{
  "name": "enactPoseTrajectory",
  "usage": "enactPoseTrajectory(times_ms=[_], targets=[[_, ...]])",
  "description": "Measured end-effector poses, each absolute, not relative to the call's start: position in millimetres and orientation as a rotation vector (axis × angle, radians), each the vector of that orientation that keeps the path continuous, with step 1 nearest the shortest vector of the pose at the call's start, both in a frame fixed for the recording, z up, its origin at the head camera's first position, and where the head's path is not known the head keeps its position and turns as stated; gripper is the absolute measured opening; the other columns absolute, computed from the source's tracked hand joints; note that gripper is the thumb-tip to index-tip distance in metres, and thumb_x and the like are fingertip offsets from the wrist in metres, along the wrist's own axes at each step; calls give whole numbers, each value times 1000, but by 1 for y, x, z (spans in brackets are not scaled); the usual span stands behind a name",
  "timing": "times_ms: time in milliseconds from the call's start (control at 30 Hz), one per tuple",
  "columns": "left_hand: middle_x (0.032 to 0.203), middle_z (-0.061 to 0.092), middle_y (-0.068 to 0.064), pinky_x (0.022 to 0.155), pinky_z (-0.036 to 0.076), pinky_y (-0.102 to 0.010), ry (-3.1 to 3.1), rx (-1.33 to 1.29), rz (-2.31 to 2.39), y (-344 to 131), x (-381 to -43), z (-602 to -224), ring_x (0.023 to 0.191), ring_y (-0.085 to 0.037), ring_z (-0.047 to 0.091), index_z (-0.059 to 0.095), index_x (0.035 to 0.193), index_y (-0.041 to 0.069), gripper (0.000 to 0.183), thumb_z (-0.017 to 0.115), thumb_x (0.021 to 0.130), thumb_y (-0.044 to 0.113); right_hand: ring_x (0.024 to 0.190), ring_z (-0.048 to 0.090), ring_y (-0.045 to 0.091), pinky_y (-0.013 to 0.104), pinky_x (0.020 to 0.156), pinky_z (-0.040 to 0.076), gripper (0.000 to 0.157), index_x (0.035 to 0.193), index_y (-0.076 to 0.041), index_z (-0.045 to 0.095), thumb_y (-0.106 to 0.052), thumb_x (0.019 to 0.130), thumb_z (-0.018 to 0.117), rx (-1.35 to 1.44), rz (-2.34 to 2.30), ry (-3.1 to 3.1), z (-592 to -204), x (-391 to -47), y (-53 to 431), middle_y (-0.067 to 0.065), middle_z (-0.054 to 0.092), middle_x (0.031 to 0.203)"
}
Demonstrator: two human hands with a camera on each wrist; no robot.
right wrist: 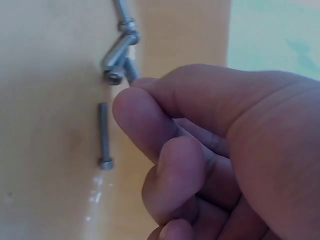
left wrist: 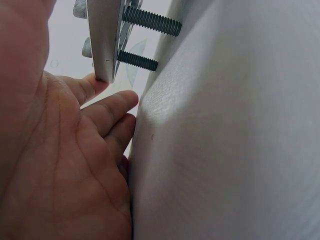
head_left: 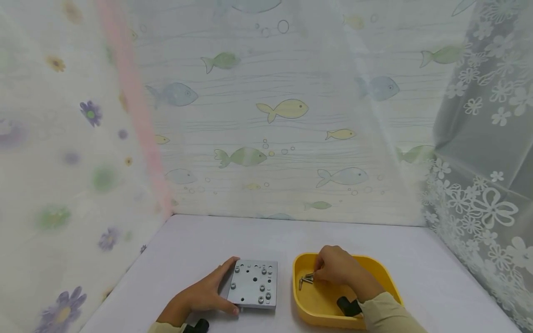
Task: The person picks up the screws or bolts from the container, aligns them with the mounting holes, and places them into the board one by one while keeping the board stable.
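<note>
Head view: the metal plate [head_left: 250, 294] is positioned on the table [head_left: 200, 240], to the left of the yellow tray [head_left: 387, 277]; seated bolts [head_left: 262, 287] and vacant holes [head_left: 255, 279] show on its upper face. The left hand [head_left: 201, 293] grips the plate's left side, thumb at the near corner and forefinger at the far corner; because only this side is held, a push on the opposite side could swing or tip the plate. The right hand [head_left: 339, 268] is inside the tray, at the loose bolts [head_left: 306, 280]. Left wrist view: threaded shanks [left wrist: 152, 21] project from the plate's underside towards the table. Contact between their tips and the table cannot be confirmed; if the plate is bearing on them, uneven projection could make it rock, and sliding could mark the surface beneath. Right wrist view: the thumb and forefinger appear to pinch the end of one bolt [right wrist: 131, 70]; firmness of the grasp cannot be determined. This bolt lies against a crossed cluster [right wrist: 119, 51], so lifting it could drag neighbours along or pull it from the fingers. A separate bolt [right wrist: 104, 132] lies just beside the cluster; contact from the curled fingers could roll it away.
</note>
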State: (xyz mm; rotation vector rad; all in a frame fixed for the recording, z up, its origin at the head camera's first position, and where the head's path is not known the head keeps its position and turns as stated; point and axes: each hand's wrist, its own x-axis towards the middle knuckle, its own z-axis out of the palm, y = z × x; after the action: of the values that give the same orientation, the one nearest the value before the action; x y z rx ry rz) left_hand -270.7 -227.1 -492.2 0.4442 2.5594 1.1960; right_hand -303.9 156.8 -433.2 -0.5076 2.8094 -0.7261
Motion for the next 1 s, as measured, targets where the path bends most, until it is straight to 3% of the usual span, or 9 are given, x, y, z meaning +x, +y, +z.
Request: enactPoseTrajectory(times_ms=[267, 533, 767, 1000], targets=[[172, 23, -5, 122, 11, -73, 2567, 424, 1196, -227, -270, -494, 160, -41, 13, 21, 164, 31, 132, 97, 58, 50, 62, 59, 14, 28, 56, 48, 9, 78, -16, 75, -15, 86, 80, -509, -781, 2799, -424, -298, 152, -3, 68, 67], [172, 24, -5, 122, 12, -73, 2568, 436, 1190, -226, -270, -492, 160, -42, 14, 21, 164, 32, 131, 97, 59, 49, 66, 65, 15, 30, 58, 52, 5, 84, -12, 74, -12, 87, 78, -491, -888, 2821, -411, -294, 154, 0, 72, 76], [172, 23, -5, 122, 12, -73, 2570, 447, 1187, -228, -272, -493, 160, -42, 13, 21, 164, 33, 131, 97, 59, 49, 60, 54, 15, 27, 53, 44, 3, 89, -16, 75, -18, 89, 78, -511, -999, 2821, -401, -296, 151, 0, 62, 69], [173, 21, -5, 122, 11, -73, 2566, 442, 1188, -228, -272, -493, 160, -42, 12, 20, 164, 33, 131, 97, 59, 49, 60, 51, 15, 27, 53, 44, 3, 92, -17, 74, -20, 93, 75, -518, -1095, 2812, -392, -293, 144, 2, 56, 70]])
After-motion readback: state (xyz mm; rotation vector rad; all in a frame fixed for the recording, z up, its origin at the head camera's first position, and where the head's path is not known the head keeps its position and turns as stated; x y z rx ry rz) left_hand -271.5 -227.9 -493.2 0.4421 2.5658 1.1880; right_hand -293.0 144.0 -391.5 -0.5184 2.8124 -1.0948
